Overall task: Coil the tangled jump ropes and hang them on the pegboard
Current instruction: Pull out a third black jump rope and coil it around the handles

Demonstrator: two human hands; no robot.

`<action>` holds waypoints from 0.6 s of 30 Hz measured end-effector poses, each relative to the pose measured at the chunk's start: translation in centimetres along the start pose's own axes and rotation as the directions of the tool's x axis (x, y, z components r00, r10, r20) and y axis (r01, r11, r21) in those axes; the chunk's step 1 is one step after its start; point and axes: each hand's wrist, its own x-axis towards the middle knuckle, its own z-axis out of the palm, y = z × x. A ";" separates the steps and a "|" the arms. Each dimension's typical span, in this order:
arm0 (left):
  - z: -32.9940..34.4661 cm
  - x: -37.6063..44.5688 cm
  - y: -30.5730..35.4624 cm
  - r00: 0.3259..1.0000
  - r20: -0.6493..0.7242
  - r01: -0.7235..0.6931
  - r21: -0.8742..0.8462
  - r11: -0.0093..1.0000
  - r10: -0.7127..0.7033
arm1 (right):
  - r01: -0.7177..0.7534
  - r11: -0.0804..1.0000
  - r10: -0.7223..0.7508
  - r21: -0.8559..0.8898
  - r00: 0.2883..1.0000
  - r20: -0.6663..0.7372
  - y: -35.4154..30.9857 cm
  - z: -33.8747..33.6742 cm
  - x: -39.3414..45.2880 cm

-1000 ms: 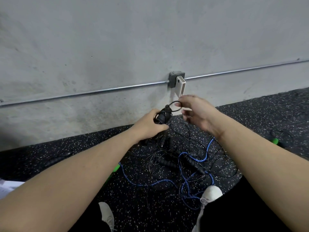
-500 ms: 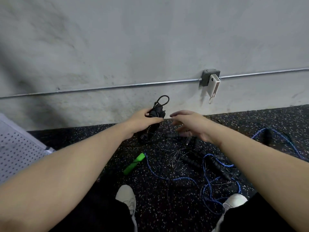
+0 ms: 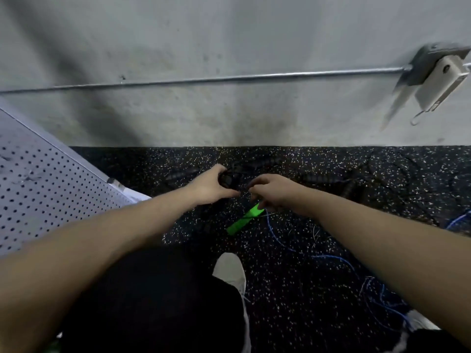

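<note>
Coiled rope bundle (image 3: 230,177) in the left grip (image 3: 211,186); right grip (image 3: 271,191) just beside it, to the right. Pegboard (image 3: 48,189) well left, leaning by the wall (image 3: 229,34). Handle (image 3: 245,219) on the floor (image 3: 293,276) just below the right grip. Loose ropes (image 3: 328,178) right and behind. Shoe (image 3: 230,270) nearer the body.

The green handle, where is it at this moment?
In the head view the green handle lies on the speckled floor near centre, just under the right hand, beside blue rope.
</note>
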 end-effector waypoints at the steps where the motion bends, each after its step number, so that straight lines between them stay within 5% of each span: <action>1: 0.8 0.6 -1.9 1.000 -0.005 0.030 0.025 0.999 -0.030 | -0.025 1.000 0.025 0.002 1.000 0.019 0.7 0.7 1.0; 9: 6.7 3.1 -14.1 0.965 -0.065 0.262 0.140 0.955 -0.255 | -0.192 0.980 0.196 -0.045 0.973 0.123 6.8 5.1 7.7; 18: 9.5 6.9 -19.8 0.977 -0.076 0.212 0.319 0.924 -0.198 | -0.274 0.962 0.271 -0.003 0.949 0.159 10.0 7.1 11.2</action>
